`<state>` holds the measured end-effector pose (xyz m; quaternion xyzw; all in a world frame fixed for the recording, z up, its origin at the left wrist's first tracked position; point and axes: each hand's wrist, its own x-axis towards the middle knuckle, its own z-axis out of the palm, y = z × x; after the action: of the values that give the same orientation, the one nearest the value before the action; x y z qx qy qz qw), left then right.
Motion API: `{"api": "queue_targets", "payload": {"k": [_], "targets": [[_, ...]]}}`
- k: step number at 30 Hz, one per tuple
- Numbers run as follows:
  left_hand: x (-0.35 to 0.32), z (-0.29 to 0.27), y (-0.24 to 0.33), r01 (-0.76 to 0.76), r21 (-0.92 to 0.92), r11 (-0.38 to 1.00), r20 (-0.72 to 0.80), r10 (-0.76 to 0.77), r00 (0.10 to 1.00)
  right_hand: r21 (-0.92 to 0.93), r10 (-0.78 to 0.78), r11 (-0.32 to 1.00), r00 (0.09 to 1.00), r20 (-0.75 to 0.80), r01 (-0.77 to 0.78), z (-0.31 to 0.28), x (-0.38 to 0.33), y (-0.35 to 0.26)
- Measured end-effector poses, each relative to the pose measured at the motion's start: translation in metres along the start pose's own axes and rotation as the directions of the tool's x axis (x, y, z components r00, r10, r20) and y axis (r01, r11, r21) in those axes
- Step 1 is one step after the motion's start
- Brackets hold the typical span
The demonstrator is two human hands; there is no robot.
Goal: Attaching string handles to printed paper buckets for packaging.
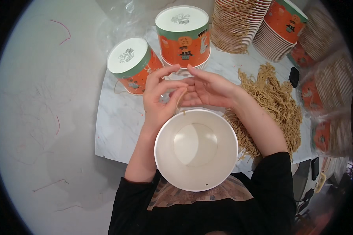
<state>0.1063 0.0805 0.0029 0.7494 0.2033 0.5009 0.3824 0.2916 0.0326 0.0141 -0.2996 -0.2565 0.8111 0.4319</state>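
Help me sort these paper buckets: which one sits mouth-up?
The white-lined bucket nearest the person, just below both hands. The two orange buckets beyond stand upside down, white bases showing.

White marble-look table, pale grey scuffed floor with red marks, even indoor light

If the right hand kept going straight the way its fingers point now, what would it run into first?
The right hand points toward the person's left, so it would most likely meet the left hand first; their fingertips nearly touch over the string above the white paper bucket. Depth between them is unclear.
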Motion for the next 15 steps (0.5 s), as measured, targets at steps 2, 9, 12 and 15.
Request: {"api": "queue_targets", "payload": {"k": [2, 9, 12, 15], "targets": [[0.000, -0.001, 0.002, -0.077, 0.099, 0.992, 0.036, 0.074, 0.997, 0.199, -0.108, 0.975, 0.993, 0.043, 0.097, 0.001, -0.001, -0.002], [-0.002, -0.005, 0.000, -0.264, 0.177, 0.948, 0.159, 0.237, 0.958, 0.156, -0.266, 0.946, 0.955, -0.132, 0.285, 0.013, -0.030, -0.035], [-0.002, -0.001, 0.004, -0.185, 0.106, 0.977, 0.117, 0.173, 0.978, -0.324, -0.236, 0.925, 0.969, -0.078, 0.199, 0.014, -0.039, -0.040], [-0.001, 0.001, 0.000, -0.246, 0.063, 0.967, 0.131, 0.237, 0.963, -0.612, -0.171, 0.788, 0.978, -0.122, 0.062, 0.018, -0.034, -0.030]]}}
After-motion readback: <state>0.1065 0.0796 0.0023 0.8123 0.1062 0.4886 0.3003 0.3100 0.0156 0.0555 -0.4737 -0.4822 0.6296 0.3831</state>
